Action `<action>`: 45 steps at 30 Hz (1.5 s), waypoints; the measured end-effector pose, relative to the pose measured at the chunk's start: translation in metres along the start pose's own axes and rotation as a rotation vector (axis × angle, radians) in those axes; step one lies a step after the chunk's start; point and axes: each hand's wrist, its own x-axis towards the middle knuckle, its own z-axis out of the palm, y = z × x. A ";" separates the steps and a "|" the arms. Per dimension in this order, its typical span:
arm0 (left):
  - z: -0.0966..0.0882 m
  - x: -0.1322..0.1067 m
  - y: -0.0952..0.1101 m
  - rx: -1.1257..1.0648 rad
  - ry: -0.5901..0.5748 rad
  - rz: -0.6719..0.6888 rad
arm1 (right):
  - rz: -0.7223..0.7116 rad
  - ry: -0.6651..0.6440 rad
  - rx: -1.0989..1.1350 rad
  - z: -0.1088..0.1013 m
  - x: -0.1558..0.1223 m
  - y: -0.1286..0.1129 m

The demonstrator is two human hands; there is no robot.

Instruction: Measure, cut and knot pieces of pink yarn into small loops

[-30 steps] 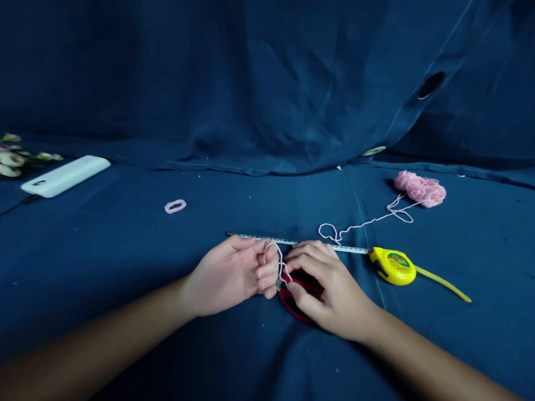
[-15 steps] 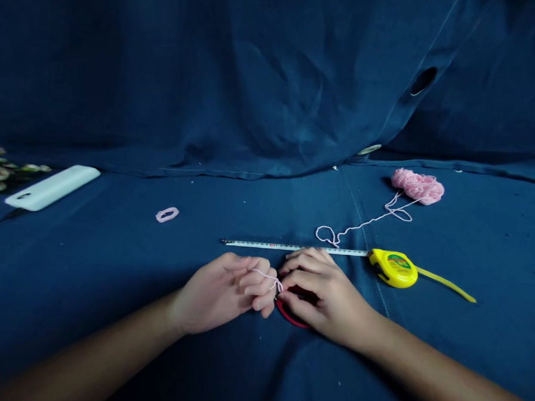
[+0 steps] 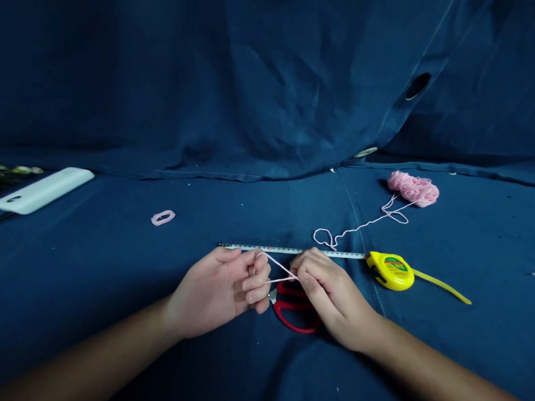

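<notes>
Left hand (image 3: 215,293) curled closed on taut pink yarn (image 3: 282,268), right hand (image 3: 334,294) pinching its other end narrowly, red scissors (image 3: 294,312) beneath, yellow tape measure (image 3: 390,271) nearby

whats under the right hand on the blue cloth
Red-handled scissors lie partly under the right hand. One red handle loop shows, but the part beneath the palm is covered, so it cannot be seen.

Scissors (image 3: 288,323) apparently before tape measure (image 3: 332,253)

Dark blue cloth (image 3: 273,93) hangs behind and covers the surface (1 dark hole (image 3: 417,86) at upper right).
</notes>
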 end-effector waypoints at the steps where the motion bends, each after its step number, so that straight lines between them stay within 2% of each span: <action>1: 0.000 0.000 0.000 -0.008 0.003 -0.003 | 0.011 0.008 -0.004 0.000 0.000 0.000; 11: 0.001 -0.001 0.003 -0.080 0.067 -0.025 | 0.020 -0.009 -0.020 -0.001 0.001 0.000; 26: 0.003 -0.001 -0.002 0.008 0.056 -0.033 | 0.005 -0.067 -0.068 0.000 0.000 0.001; 35: 0.001 -0.001 -0.002 0.014 0.039 -0.041 | 0.025 -0.055 -0.003 -0.003 0.001 -0.002; 45: 0.000 -0.002 -0.003 0.024 0.042 -0.038 | 0.085 0.016 0.026 0.000 0.001 0.003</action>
